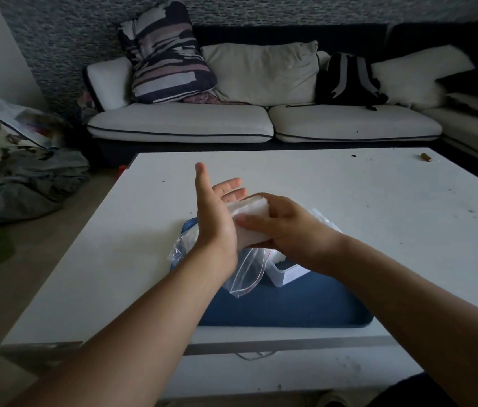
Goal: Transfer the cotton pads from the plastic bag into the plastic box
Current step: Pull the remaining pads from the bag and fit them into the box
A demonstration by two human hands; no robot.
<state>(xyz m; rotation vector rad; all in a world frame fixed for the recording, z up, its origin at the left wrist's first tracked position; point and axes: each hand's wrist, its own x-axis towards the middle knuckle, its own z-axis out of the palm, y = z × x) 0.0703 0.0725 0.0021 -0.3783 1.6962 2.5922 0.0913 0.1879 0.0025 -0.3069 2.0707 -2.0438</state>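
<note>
1. A white rectangular low table point(349, 201) fills the middle of the view; beyond it a cream-cushioned sofa point(261, 121) is seen, with a black backpack point(346, 80) on its seat.
2. A dark blue plastic tray point(284, 304) rests on the table's near part.
3. A clear plastic zip bag with a red seal strip point(246, 274) lies crumpled on the tray — partly beneath both hands.
4. A small translucent white plastic box point(287, 274) stands on the tray, just beside the bag; its inside is hidden.
5. The right hand point(287, 227) is curled around a stack of white cotton pads point(249, 211), which is held above bag and box.
6. The left hand point(217, 212) is held flat and open, fingers straight, its palm pressed against the stack's end — nothing is gripped.
7. No readable writing or brand can be made out.
</note>
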